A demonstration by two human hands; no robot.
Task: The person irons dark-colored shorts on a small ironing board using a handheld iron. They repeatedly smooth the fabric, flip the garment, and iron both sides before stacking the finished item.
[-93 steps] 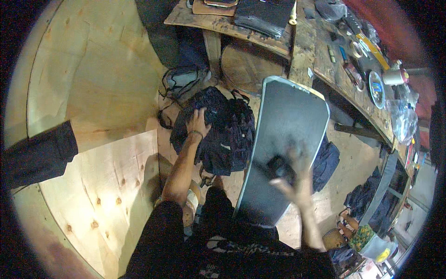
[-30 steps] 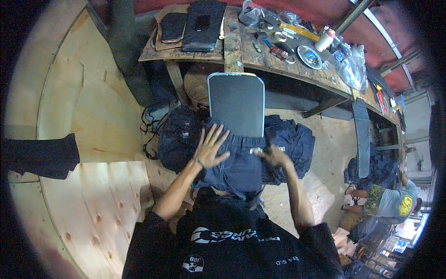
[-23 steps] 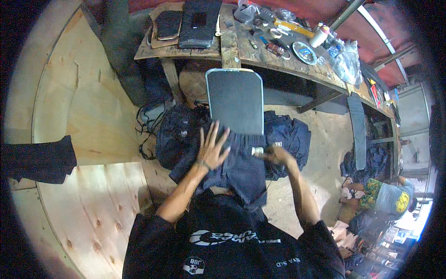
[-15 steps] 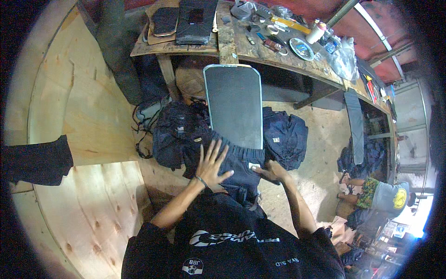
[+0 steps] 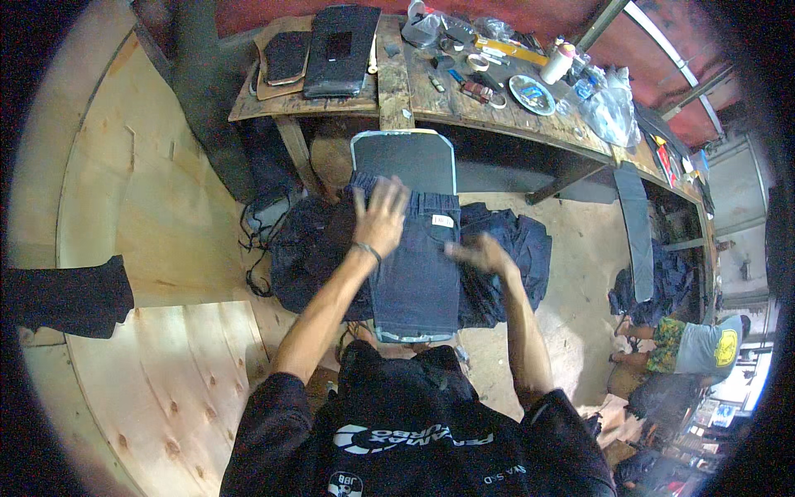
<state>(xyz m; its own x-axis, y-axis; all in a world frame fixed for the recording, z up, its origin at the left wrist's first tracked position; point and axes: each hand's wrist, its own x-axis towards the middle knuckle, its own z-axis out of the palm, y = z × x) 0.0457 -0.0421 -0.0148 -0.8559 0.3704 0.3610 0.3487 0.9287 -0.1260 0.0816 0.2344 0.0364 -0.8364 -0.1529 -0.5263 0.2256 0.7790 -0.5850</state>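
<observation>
Dark trousers or shorts with a gathered elastic waistband (image 5: 418, 273) are drawn over a long flat grey board (image 5: 403, 157). The board's rounded far end shows beyond the waistband, and its near rim below the cloth. A small white label is on the garment's upper right. My left hand (image 5: 379, 217) lies over the left part of the waistband, fingers stretched out, slightly blurred. At the garment's right edge is my right hand (image 5: 487, 254), thumb toward the cloth. Motion smears its fingers, so I cannot make out whether they hold the fabric.
Dark garments (image 5: 507, 248) are heaped on both sides of the board. Beyond stands a wooden workbench (image 5: 489, 112) with tape, a bottle, a round dish and plastic bags. Plywood sheets (image 5: 166, 389) are at left. Another person (image 5: 700, 344) sits far right.
The garment has slid farther up the board, away from me, covering more of it; the near rim now shows. Both hands have moved forward, the right shifting off the waistband's corner.
</observation>
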